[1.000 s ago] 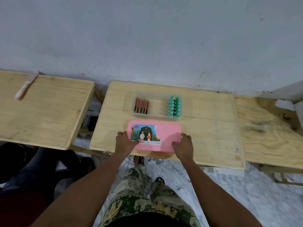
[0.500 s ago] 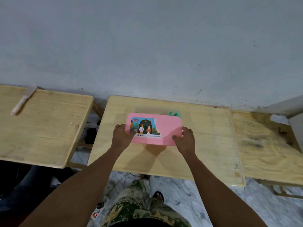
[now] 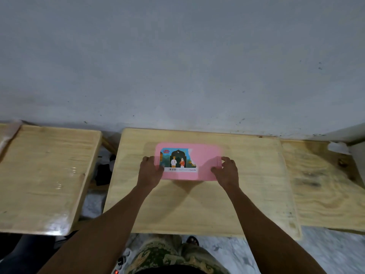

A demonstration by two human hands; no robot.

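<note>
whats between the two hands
In the head view, the pink lid with a picture label fills the gap; the left hand grips one short end and the right hand the other.

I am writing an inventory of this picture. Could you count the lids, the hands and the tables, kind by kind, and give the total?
lid: 1
hands: 2, left hand and right hand, both gripping the lid
tables: 3, left, middle, right
Total: 6
</note>
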